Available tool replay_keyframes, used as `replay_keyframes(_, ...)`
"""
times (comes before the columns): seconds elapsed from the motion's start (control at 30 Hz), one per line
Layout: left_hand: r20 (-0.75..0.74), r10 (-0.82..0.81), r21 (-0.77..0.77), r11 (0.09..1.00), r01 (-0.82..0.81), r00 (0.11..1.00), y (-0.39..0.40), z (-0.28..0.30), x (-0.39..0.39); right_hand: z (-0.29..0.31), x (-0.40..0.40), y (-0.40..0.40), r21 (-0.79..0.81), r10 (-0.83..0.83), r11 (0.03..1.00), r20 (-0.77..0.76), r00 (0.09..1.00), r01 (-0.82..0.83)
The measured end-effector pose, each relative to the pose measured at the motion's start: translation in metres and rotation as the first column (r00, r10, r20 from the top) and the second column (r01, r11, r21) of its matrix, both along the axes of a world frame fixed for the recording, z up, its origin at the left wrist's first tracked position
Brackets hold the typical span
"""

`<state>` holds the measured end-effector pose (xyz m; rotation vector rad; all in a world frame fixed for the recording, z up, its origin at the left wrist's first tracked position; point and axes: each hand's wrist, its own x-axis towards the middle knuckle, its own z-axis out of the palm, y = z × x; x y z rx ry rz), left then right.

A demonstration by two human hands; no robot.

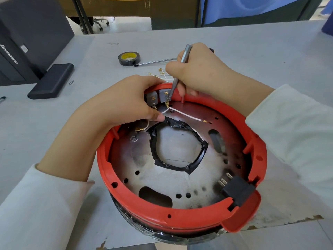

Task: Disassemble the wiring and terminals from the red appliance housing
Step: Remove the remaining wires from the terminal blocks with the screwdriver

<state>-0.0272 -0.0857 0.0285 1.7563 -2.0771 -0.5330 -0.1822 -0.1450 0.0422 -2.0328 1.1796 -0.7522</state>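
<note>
The round red appliance housing (180, 221) lies open side up on the table, its metal plate (162, 179) showing. Two grey switch blocks (163, 95) sit at its far rim. White wires (185, 115) with brass terminals run from them across the plate. My left hand (124, 103) grips the left block at the rim, its thumb pressing near a wire. My right hand (196, 69) holds a grey metal tool (180, 73) like a pen, its tip at the right block's brass terminal. A black taped ring (178, 145) lines the plate's centre hole.
A black plug socket (237, 190) sits in the housing's near right rim. Behind the housing lie loose removed wires (160, 73), a roll of black tape (129, 58) and a thin rod (155, 62). A black monitor base (51, 81) stands at the left.
</note>
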Motion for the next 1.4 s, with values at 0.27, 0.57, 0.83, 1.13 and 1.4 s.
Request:
replay_keyframes(0.27, -0.051, -0.014, -0.015, 1.0, 0.014, 0.999, 0.002, 0.0, -0.001, -0.01, -0.002, 0.005, -0.089, -0.009, 0.996, 0.069, 0.998, 0.015)
replay_keyframes(0.57, -0.098, -0.004, -0.004, 1.0, 0.004, 0.995, -0.001, -0.004, -0.002, -0.016, -0.006, 0.009, -0.17, 0.008, 0.985, 0.096, 0.995, 0.008)
replay_keyframes(0.83, 0.024, 0.027, -0.135, 0.991, -0.024, 0.999, 0.001, -0.002, -0.006, -0.015, -0.005, 0.009, -0.195, 0.013, 0.981, 0.052, 0.999, -0.003)
replay_keyframes(1.13, 0.009, 0.038, -0.132, 0.991, -0.036, 0.999, 0.001, 0.0, -0.006, -0.014, -0.006, 0.007, -0.144, 0.045, 0.989, 0.091, 0.995, -0.031)
replay_keyframes(1.4, -0.019, 0.025, -0.129, 0.991, -0.027, 1.0, 0.001, 0.0, -0.006, -0.011, -0.002, 0.0, -0.052, 0.057, 0.997, 0.098, 0.994, -0.052)
